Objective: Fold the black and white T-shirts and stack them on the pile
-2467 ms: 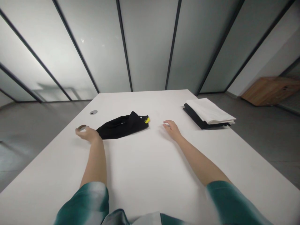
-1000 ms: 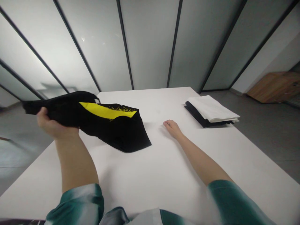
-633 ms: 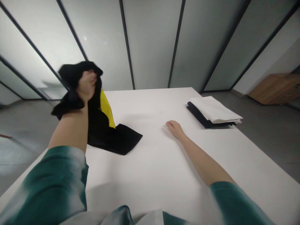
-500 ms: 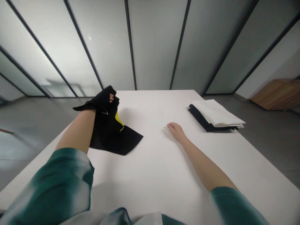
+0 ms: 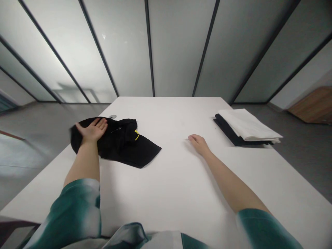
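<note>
Fingers released, the left hand should smooth the crumpled black-and-yellow fabric garment flat at the left edge of the white table; the right hand rests open.

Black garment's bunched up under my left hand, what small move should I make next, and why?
Probably close the left hand on the black garment and draw it toward the middle of the table. It lies crumpled at the left edge, that hand open on it, the right hand idle on the table.
</note>
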`<control>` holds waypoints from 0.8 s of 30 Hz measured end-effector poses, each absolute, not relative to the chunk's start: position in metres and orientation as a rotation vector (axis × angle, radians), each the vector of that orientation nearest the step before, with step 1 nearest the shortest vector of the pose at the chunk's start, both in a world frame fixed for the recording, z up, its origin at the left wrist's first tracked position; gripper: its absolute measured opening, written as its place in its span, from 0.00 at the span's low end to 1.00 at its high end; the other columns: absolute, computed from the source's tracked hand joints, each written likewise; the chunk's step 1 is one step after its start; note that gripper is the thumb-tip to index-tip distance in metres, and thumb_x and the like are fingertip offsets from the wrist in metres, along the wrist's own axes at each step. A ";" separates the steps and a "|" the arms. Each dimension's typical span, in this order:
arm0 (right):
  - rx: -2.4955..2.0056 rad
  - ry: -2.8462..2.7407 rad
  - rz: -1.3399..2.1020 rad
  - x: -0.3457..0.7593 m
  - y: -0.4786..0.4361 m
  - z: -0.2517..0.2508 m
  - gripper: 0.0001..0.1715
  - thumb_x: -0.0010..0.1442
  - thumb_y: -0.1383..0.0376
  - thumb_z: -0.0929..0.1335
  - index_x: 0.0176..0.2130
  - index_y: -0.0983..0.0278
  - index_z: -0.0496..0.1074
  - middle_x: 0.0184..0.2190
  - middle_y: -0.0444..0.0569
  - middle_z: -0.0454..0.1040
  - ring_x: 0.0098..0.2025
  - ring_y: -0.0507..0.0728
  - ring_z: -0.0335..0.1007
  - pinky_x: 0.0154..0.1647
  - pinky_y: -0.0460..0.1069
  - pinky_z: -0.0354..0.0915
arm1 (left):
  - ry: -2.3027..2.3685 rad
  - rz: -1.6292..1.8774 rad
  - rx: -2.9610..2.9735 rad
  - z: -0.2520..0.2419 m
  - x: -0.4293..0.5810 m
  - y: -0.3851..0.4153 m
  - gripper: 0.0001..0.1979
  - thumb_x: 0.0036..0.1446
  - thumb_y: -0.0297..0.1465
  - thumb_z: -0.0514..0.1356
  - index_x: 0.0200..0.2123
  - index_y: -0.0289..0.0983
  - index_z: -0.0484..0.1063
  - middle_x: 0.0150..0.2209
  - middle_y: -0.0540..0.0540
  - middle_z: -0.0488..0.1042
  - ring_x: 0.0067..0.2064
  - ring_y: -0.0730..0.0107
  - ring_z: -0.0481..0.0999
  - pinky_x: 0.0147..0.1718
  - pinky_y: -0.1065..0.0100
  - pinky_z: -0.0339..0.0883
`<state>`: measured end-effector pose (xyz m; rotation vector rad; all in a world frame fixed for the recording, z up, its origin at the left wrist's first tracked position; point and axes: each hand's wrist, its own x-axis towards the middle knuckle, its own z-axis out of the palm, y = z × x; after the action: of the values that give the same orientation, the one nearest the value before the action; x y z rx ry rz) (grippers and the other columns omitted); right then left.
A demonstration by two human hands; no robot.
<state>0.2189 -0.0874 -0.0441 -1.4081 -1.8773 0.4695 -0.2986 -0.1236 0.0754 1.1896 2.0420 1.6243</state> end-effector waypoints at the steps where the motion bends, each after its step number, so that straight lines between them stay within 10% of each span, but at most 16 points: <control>1: -1.407 -1.877 0.473 0.219 -0.087 -0.044 0.18 0.62 0.57 0.62 0.35 0.62 0.78 0.35 0.52 0.80 0.40 0.59 0.73 0.43 0.52 0.66 | 2.046 1.625 1.096 0.071 -0.304 -0.123 0.27 0.66 0.48 0.44 0.53 0.35 0.68 0.48 0.37 0.77 0.55 0.59 0.75 0.45 0.61 0.73; 11: -1.420 -1.883 0.461 0.219 -0.087 -0.047 0.17 0.62 0.57 0.62 0.34 0.61 0.78 0.35 0.51 0.80 0.39 0.59 0.73 0.42 0.52 0.65 | 2.384 0.390 1.558 0.029 -0.259 -0.096 0.48 0.36 0.52 0.70 0.58 0.31 0.67 0.60 0.24 0.67 0.63 0.30 0.63 0.58 0.44 0.59; 15: -1.406 -1.885 0.475 0.220 -0.087 -0.046 0.17 0.61 0.57 0.62 0.34 0.61 0.78 0.34 0.51 0.80 0.39 0.59 0.73 0.41 0.51 0.65 | 2.224 -0.106 1.843 0.036 -0.252 -0.079 0.31 0.47 0.42 0.66 0.53 0.34 0.72 0.54 0.30 0.73 0.57 0.38 0.71 0.54 0.50 0.64; 18: -1.412 -1.884 0.483 0.220 -0.088 -0.045 0.17 0.61 0.57 0.62 0.34 0.61 0.77 0.34 0.51 0.80 0.38 0.59 0.73 0.41 0.51 0.65 | 2.200 -0.171 1.914 0.049 -0.257 -0.067 0.20 0.49 0.36 0.62 0.46 0.37 0.76 0.49 0.34 0.77 0.54 0.43 0.74 0.52 0.54 0.66; 24: -1.412 -1.879 0.493 0.218 -0.089 -0.042 0.17 0.61 0.57 0.62 0.34 0.61 0.77 0.34 0.51 0.80 0.38 0.59 0.73 0.40 0.51 0.65 | 2.667 0.460 2.004 0.071 -0.258 -0.080 0.29 0.58 0.39 0.54 0.62 0.33 0.64 0.63 0.29 0.62 0.63 0.42 0.62 0.57 0.49 0.61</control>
<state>0.2180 -0.0889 -0.0423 -1.4121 -1.8789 0.4931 -0.2577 -0.0803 0.0710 2.0040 2.6671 0.4604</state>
